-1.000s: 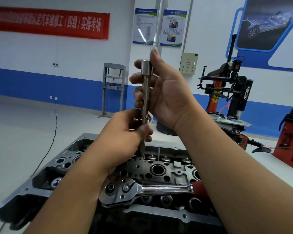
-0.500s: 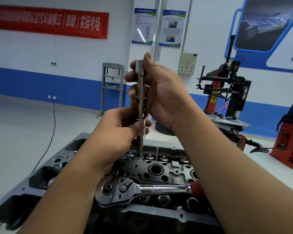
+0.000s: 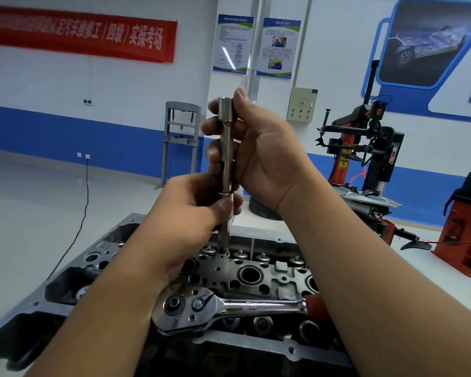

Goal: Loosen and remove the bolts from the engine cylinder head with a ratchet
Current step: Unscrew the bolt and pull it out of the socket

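Steel extension bar (image 3: 226, 148) stands upright over the cylinder head (image 3: 256, 270). Our right hand (image 3: 259, 153) curls around its top; our left hand (image 3: 193, 210) pinches the bolt (image 3: 224, 235) beneath. Ratchet (image 3: 229, 308) lies flat on the head.

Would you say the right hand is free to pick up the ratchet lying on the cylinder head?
Probably not right now: the right hand grips the upright socket extension. The ratchet itself lies uncovered on the cylinder head, below the right forearm.
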The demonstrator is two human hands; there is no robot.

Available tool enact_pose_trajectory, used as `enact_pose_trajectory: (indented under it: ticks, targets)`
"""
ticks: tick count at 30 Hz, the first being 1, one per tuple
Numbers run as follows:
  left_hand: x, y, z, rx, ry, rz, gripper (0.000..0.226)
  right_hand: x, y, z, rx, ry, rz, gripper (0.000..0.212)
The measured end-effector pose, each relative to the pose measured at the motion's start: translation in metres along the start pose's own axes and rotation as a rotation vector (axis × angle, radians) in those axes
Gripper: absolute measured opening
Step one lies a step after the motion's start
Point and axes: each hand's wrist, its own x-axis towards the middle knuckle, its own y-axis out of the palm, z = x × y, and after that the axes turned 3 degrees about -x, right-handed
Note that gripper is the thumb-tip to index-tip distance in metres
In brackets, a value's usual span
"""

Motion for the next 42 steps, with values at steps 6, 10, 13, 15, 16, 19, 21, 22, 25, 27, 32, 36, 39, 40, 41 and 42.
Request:
enact_pose_trajectory:
  ticks: [6, 10, 13, 15, 16, 19, 21, 22, 25, 27, 32, 36, 39, 40, 41, 42]
  targets:
    - [0.0, -0.003, 0.001, 0.083, 0.069, -0.181, 0.034, 0.0, 0.001, -0.003, -0.036, -0.058, -0.032, 0.024]
    - [0.002, 0.0, 0.001, -0.055, 0.02, -0.053, 0.014, 0.0, 0.001, -0.001, 0.004, -0.03, -0.037, 0.03]
    - [0.001, 0.001, 0.0, -0.007, 0.014, -0.05, 0.017, 0.0, 0.0, 0.0, 0.034, 0.005, -0.024, 0.037]
    - [-0.001, 0.0, -0.001, 0.058, 0.041, -0.113, 0.022, 0.0, 0.0, 0.0, 0.022, -0.011, -0.021, 0.034]
    - [-0.001, -0.001, -0.001, 0.093, 0.051, -0.146, 0.028, 0.0, 0.0, -0.001, 0.009, -0.034, -0.031, 0.032]
    - [-0.002, -0.002, -0.002, 0.099, 0.064, -0.158, 0.029, 0.001, -0.001, -0.003, -0.004, -0.074, -0.045, 0.03]
    - [-0.002, -0.001, -0.002, 0.035, 0.039, -0.048, 0.02, 0.002, -0.001, -0.003, 0.011, -0.058, -0.037, 0.035]
    - [-0.002, 0.0, -0.001, 0.025, 0.027, 0.002, 0.021, 0.002, -0.002, -0.002, 0.02, -0.046, -0.036, 0.037]
    - [-0.001, 0.0, -0.001, 0.036, 0.019, 0.005, 0.024, 0.002, -0.004, -0.001, 0.047, -0.008, -0.019, 0.043]
    - [-0.002, -0.002, 0.0, 0.088, 0.039, -0.066, 0.025, 0.001, -0.004, -0.001, 0.037, -0.002, 0.007, 0.046]
    - [-0.005, 0.002, -0.009, -0.011, -0.029, -0.098, 0.037, 0.004, -0.003, -0.004, 0.03, -0.024, -0.004, 0.041]
    - [-0.003, 0.004, -0.012, -0.015, -0.227, -0.067, 0.06, 0.007, -0.004, -0.004, 0.084, 0.007, -0.07, 0.047]
    - [-0.003, 0.001, -0.011, -0.096, -0.304, -0.106, 0.071, 0.006, -0.002, -0.006, 0.123, 0.029, -0.088, 0.051]
    - [-0.004, 0.0, -0.012, -0.111, -0.323, -0.112, 0.072, 0.005, -0.001, -0.006, 0.138, 0.032, -0.09, 0.054]
    - [-0.004, -0.001, -0.012, -0.119, -0.341, -0.113, 0.072, 0.005, 0.0, -0.006, 0.147, 0.03, -0.091, 0.057]
    - [-0.005, -0.002, -0.013, -0.122, -0.352, -0.111, 0.07, 0.004, 0.001, -0.006, 0.148, 0.023, -0.091, 0.058]
